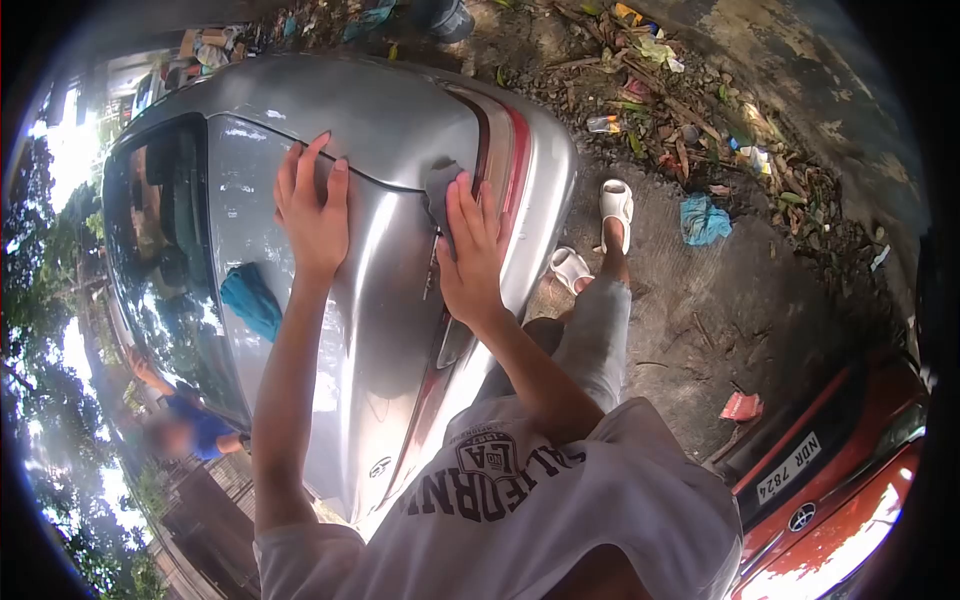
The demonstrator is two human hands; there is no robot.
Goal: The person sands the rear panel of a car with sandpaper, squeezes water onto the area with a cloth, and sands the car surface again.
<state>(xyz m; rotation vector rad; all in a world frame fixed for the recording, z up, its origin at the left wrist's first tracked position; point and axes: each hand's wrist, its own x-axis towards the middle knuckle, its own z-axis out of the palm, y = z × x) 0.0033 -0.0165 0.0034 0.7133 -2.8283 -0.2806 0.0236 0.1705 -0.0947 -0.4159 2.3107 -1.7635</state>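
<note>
A silver car (385, 270) fills the middle of the head view, seen at its rear end. My left hand (312, 210) lies on the boot lid with its fingers spread and nothing in it. To its right, my right hand (472, 245) presses a dark grey cloth (440, 190) against the body beside the red tail light (508, 165). The fingers lie over the cloth, and part of it is hidden beneath them. A crumpled teal cloth (252, 300) rests on the car by the rear window (165, 240), left of my left forearm.
A person in blue (195, 425) is at the car's far side, one arm by the window. Behind me, a red car (840, 520) stands close. Leaves and litter (690, 110), a light-blue crumpled item (704, 219) and a red wrapper (741, 406) lie on the ground. A bucket (450, 20) stands beyond.
</note>
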